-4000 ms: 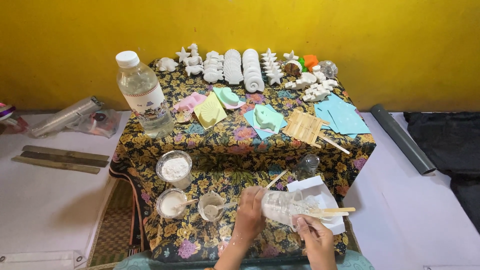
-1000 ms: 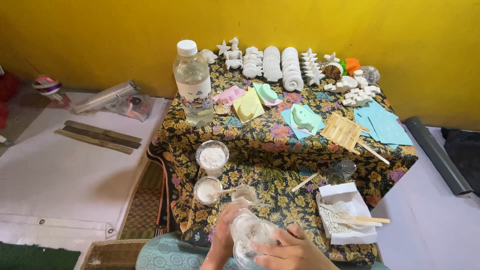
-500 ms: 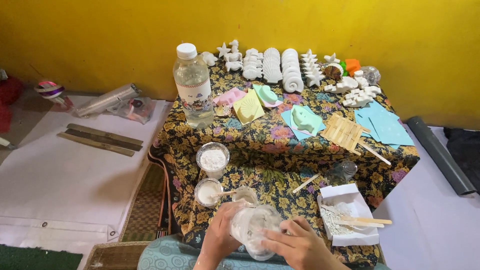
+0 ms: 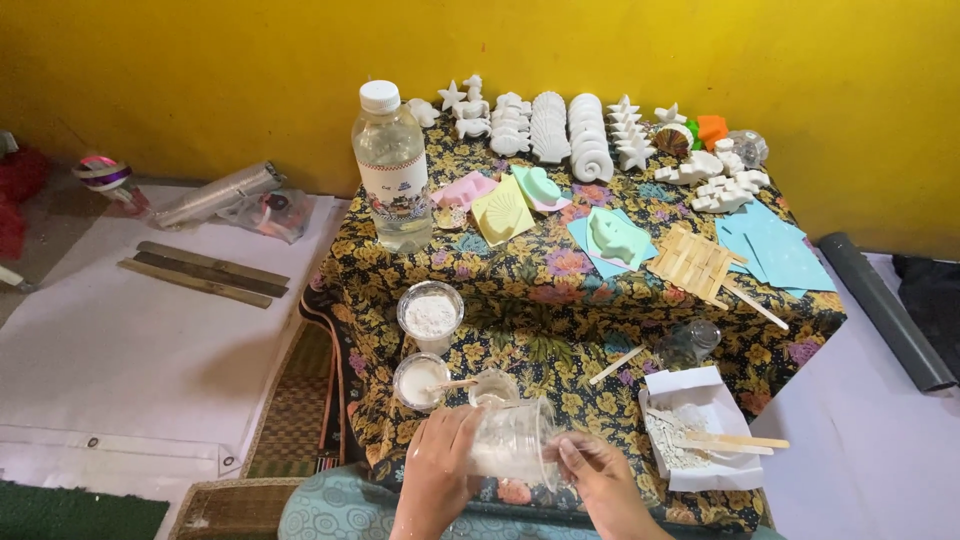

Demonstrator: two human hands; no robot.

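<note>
Head view shows your left hand (image 4: 437, 468) and right hand (image 4: 598, 480) both wrapped around a clear cup (image 4: 512, 440) tilted on its side at the table's near edge; tip further and white powder spills onto the floral cloth (image 4: 540, 300).

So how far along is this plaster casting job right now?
Done: rows of finished white casts stand along the table's back edge. In hand: the left hand and right hand hold a clear cup tipped sideways, white residue inside. Left: the coloured moulds look unfilled, and two cups of white powder remain.
</note>
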